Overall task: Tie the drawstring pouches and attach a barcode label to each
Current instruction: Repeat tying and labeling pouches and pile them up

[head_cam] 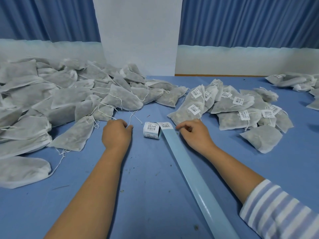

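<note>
Backing strip off label roll, print illegible; left hand, right hand curled, grips unclear.

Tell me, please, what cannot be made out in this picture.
All in the head view:
- Label roll: print too small to read.
- Left hand: its back hides the curled fingertips; whether they pinch anything is unclear.
- Right hand: grip on the backing strip unclear.
- Backing strip: cut off by the bottom edge.
- Unlabelled pouches: pile cut off by the left edge.
</note>
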`<action>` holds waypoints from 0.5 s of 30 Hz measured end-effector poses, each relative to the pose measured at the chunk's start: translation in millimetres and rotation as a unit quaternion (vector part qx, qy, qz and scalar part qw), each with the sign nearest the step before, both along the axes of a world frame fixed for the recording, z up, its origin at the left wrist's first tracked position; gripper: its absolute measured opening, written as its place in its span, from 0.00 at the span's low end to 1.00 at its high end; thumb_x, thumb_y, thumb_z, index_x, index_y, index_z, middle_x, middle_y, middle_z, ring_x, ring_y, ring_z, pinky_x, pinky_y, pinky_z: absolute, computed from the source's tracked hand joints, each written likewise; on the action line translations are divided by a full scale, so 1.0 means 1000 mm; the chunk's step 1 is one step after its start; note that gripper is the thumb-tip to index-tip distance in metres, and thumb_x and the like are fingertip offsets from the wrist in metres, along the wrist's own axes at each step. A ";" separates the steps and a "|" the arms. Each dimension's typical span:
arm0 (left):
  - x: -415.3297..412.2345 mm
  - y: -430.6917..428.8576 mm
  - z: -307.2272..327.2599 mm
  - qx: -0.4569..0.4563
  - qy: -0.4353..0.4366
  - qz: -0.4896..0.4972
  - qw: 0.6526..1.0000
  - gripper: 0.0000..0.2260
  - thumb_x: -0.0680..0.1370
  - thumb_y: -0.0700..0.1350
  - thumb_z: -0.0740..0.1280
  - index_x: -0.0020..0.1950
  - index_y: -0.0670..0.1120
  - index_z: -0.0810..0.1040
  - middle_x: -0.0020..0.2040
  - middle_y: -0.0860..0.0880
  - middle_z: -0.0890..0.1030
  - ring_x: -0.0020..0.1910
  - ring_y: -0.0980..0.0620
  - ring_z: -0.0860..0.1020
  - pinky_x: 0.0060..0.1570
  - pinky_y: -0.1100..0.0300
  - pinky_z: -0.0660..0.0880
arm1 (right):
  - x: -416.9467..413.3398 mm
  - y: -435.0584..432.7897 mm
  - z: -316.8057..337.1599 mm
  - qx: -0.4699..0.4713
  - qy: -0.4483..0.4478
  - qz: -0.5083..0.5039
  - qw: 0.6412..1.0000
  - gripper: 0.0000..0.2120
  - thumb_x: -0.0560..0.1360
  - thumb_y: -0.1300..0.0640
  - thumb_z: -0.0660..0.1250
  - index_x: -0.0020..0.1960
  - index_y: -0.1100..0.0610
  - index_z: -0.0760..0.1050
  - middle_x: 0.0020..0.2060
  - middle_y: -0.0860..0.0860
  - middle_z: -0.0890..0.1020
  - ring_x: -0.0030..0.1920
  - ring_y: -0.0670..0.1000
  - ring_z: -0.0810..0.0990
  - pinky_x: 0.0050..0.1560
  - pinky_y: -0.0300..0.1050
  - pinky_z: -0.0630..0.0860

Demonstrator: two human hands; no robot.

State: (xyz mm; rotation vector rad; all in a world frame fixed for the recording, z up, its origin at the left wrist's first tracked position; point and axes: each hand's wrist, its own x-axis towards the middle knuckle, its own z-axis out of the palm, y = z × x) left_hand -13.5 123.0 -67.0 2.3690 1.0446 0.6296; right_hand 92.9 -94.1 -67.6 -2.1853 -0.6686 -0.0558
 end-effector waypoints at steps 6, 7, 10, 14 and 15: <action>0.002 0.000 -0.002 0.037 0.028 -0.011 0.999 0.12 0.82 0.41 0.59 0.47 0.34 0.77 0.55 0.34 0.77 0.50 0.35 0.77 0.38 0.53 0.66 | -0.002 -0.001 0.001 0.001 -0.004 0.007 1.000 0.10 0.76 0.62 0.65 0.47 0.51 0.84 0.39 0.41 0.73 0.48 0.45 0.73 0.43 0.21 0.63; 0.002 -0.001 0.001 0.027 0.007 -0.020 0.999 0.12 0.82 0.41 0.58 0.45 0.35 0.76 0.54 0.34 0.77 0.49 0.34 0.77 0.39 0.53 0.66 | -0.002 -0.001 0.001 0.003 0.000 0.008 1.000 0.10 0.76 0.62 0.65 0.47 0.50 0.84 0.40 0.40 0.74 0.47 0.44 0.73 0.43 0.21 0.63; -0.001 -0.004 0.013 -0.015 -0.131 -0.061 0.989 0.08 0.79 0.41 0.60 0.42 0.41 0.74 0.48 0.41 0.78 0.45 0.42 0.75 0.42 0.56 0.67 | -0.001 -0.002 0.004 0.038 0.022 -0.003 0.999 0.10 0.76 0.62 0.65 0.46 0.49 0.82 0.42 0.42 0.77 0.43 0.42 0.74 0.43 0.22 0.66; -0.008 -0.018 0.034 -0.024 -0.258 -0.178 0.949 0.08 0.77 0.39 0.64 0.39 0.49 0.73 0.41 0.54 0.73 0.42 0.53 0.72 0.43 0.62 0.67 | -0.011 -0.001 0.014 0.137 0.039 0.006 0.990 0.11 0.77 0.63 0.64 0.47 0.49 0.82 0.38 0.38 0.80 0.36 0.40 0.75 0.39 0.30 0.68; -0.010 -0.023 0.037 -0.024 -0.263 -0.208 0.942 0.08 0.76 0.41 0.64 0.38 0.50 0.72 0.41 0.54 0.74 0.40 0.56 0.72 0.42 0.64 0.68 | -0.017 0.001 0.017 0.157 0.038 0.021 0.987 0.11 0.77 0.63 0.65 0.48 0.49 0.82 0.36 0.37 0.80 0.34 0.40 0.74 0.38 0.29 0.68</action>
